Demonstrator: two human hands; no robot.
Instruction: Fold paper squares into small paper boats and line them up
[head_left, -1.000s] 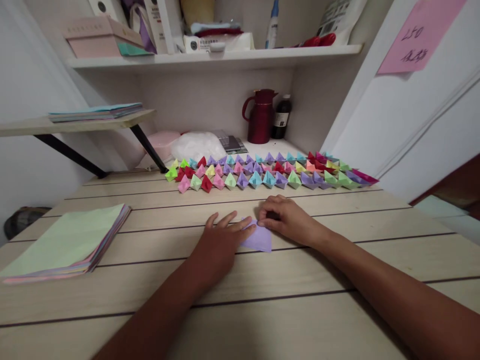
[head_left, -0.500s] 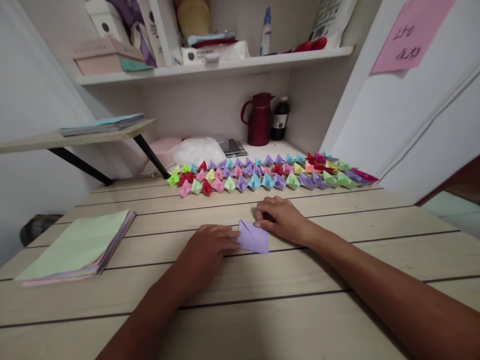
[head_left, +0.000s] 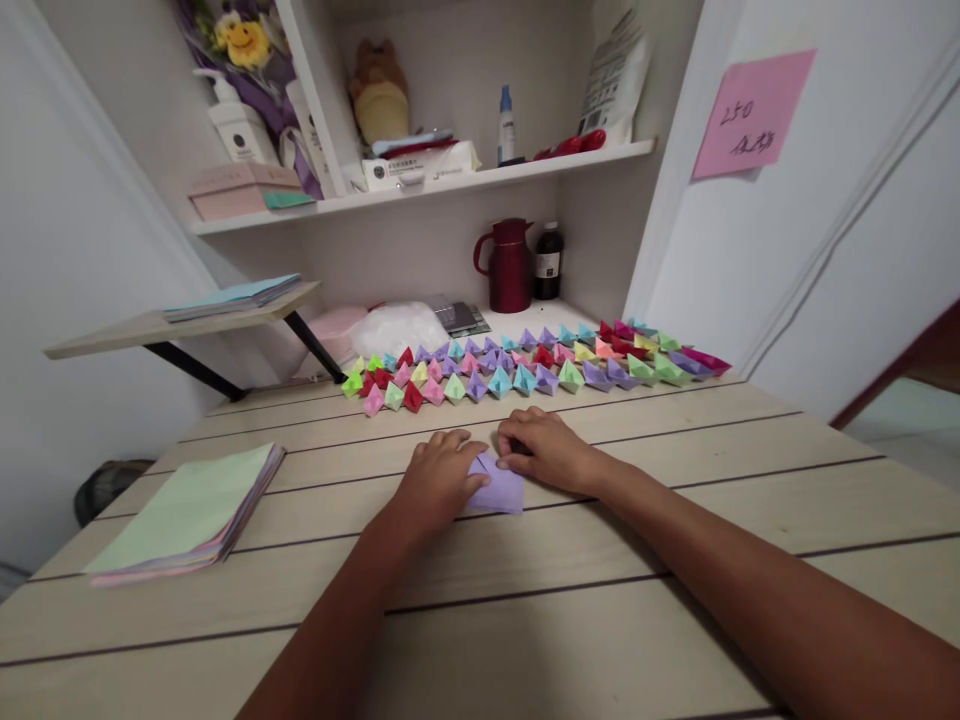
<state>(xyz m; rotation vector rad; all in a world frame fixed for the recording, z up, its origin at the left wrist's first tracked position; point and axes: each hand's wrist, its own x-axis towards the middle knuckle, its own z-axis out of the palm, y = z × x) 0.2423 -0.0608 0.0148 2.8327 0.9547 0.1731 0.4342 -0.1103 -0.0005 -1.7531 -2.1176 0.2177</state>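
Note:
A small folded sheet of purple paper (head_left: pixel 501 490) lies on the wooden tabletop in front of me, with a slanting fold line near its upper edge. My left hand (head_left: pixel 439 475) is at its left side, thumb on the paper and index finger at the top left corner, holding it. At the upper right edge, my right hand (head_left: pixel 544 450) has its fingers curled in, with thumb and index finger closed on the paper. Beyond both hands stand rows of small folded paper boats (head_left: pixel 523 379) in many colours.
To the left lies a stack of coloured paper (head_left: pixel 187 500), pale green on top. A small raised shelf (head_left: pixel 112 335) bears more sheets. Behind the boats stand a dark red jug (head_left: pixel 510 270) and a dark bottle (head_left: pixel 548 265). A pink note (head_left: pixel 754 115) hangs on the right wall.
My left hand has shifted up along the paper, its thumb now on it and its fingers at the top left corner. My right hand stays at the upper right edge. The camera view has tilted up.

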